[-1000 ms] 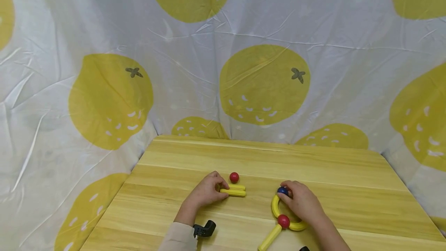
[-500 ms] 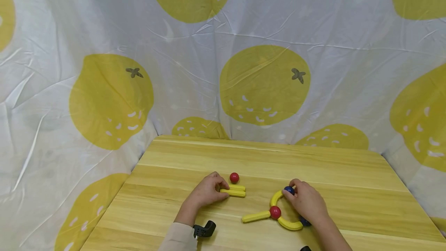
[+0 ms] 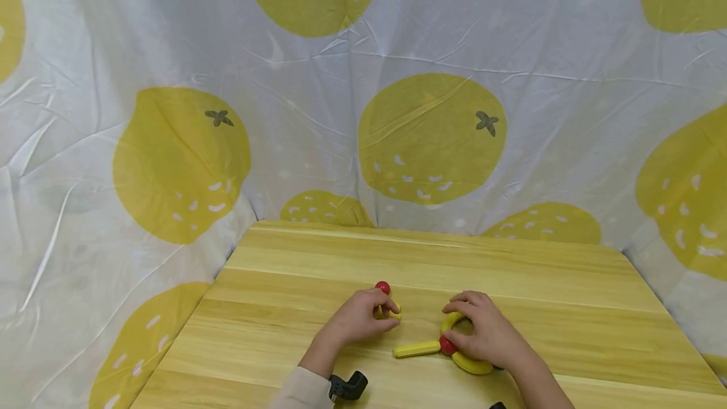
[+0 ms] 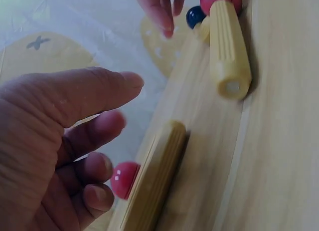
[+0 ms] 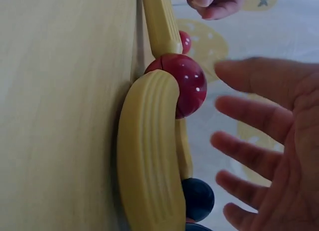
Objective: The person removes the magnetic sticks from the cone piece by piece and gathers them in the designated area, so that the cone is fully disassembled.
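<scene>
My left hand [image 3: 363, 319] hovers over a pair of straight yellow magnetic sticks [image 3: 396, 313], partly hidden under it. In the left wrist view its fingers are loosely bent around nothing, apart from the nearest stick [image 4: 155, 178]. A loose red ball [image 3: 383, 286] lies just behind the sticks. My right hand [image 3: 485, 331] is over a joined shape: curved yellow sticks [image 3: 472, 363] meet at a red ball [image 3: 447, 346], with a straight yellow stick [image 3: 417, 349] pointing left. The right wrist view shows spread fingers clear of that ball. Dark blue balls [image 5: 198, 198] also belong to the shape.
The pieces lie on a wooden table [image 3: 318, 251]. A cloth with a lemon print [image 3: 307, 125] hangs behind it and along the sides. A black wrist device [image 3: 349, 386] sits by my left sleeve.
The joined shape has turned, so its straight stick swung from pointing toward me to pointing left. My right hand has released the blue ball. My left hand has let go of the sticks and shifted right.
</scene>
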`<state>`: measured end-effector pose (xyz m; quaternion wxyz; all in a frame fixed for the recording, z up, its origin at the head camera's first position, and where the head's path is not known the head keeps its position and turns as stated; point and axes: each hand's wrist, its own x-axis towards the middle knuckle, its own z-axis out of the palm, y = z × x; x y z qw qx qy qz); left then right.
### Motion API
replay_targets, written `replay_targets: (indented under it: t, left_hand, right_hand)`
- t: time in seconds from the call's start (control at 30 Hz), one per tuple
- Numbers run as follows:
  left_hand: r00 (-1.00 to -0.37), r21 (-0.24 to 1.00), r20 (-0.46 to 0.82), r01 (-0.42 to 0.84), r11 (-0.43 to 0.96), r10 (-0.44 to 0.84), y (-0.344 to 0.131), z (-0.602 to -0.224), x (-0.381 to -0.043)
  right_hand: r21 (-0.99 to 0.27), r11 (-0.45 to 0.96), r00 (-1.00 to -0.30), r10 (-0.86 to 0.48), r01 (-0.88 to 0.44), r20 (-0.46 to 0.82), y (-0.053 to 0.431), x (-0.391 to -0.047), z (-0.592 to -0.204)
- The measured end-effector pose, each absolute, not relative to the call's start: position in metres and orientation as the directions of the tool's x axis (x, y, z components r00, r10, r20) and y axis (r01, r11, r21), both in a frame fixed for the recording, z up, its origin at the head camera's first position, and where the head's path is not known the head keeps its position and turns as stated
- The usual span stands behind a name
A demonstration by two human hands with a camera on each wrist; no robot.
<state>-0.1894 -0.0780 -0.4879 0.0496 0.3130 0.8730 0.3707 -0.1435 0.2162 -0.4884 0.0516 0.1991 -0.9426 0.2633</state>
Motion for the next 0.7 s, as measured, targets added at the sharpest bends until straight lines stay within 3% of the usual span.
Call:
replay_targets:
  t: [0.17, 0.37, 0.7]
  left_hand:
    - [-0.753, 0.686, 0.089, 0.521, 0.508, 0.652, -0.066, -0.487, -0.185]
    - [-0.723, 0.673, 0.020, 0.521, 0.525, 0.691, -0.057, -0.488, -0.179]
    - [-0.747, 0.564, -0.049, 0.528, 0.635, 0.664, -0.056, -0.493, -0.176]
  right_hand:
    - [-0.499, 0.733, -0.877, -0.463, -0.462, 0.131, 0.214, -0.141, -0.486]
    - [-0.497, 0.748, -0.884, -0.456, -0.441, 0.098, 0.215, -0.141, -0.489]
    - [-0.492, 0.768, -0.903, -0.416, -0.411, 0.104, 0.219, -0.143, -0.490]
